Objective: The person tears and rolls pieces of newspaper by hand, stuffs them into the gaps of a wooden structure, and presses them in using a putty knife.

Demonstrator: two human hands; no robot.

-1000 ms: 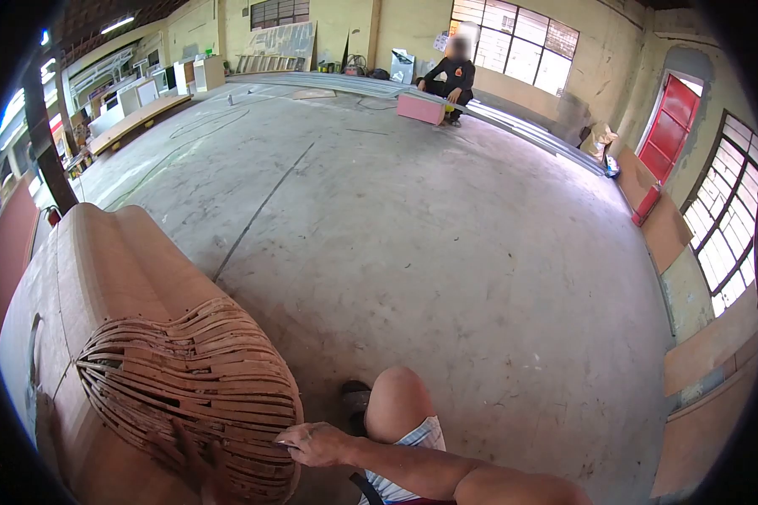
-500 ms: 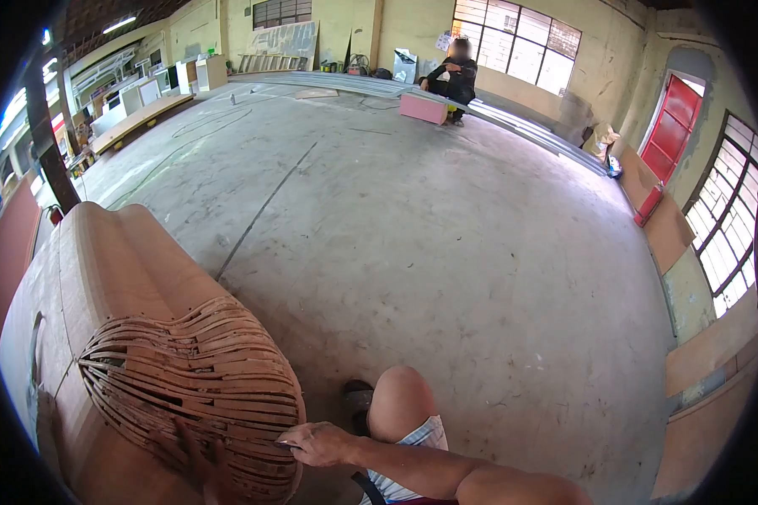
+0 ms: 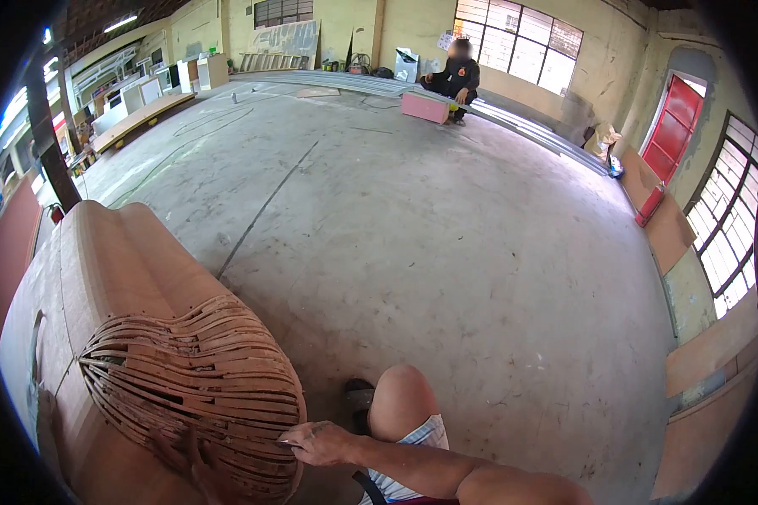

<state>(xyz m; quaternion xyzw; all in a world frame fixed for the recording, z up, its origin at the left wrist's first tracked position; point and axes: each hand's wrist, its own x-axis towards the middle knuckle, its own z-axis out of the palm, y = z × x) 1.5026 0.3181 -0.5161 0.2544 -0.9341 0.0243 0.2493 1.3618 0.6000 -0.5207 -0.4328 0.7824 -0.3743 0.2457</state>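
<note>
A large curved wooden form (image 3: 156,261) fills the lower left, its near end covered by slatted wood strips (image 3: 219,362) with dark gaps between them. My left hand (image 3: 189,461) rests low on the slats, in shadow, its fingers apart. At the right edge of the slats is my right hand (image 3: 320,443), fingers closed round a small dark piece at the rim; what it is I cannot make out.
Concrete floor (image 3: 446,252) stretches ahead. A person (image 3: 456,80) crouches at the back beside a pink block (image 3: 425,108) and long metal lengths (image 3: 522,126). Boards (image 3: 716,345) and a fire extinguisher (image 3: 650,204) stand at the right wall.
My left hand has shifted slightly down and left over the slats. My right hand has hardly moved. The person at the back has lowered an arm.
</note>
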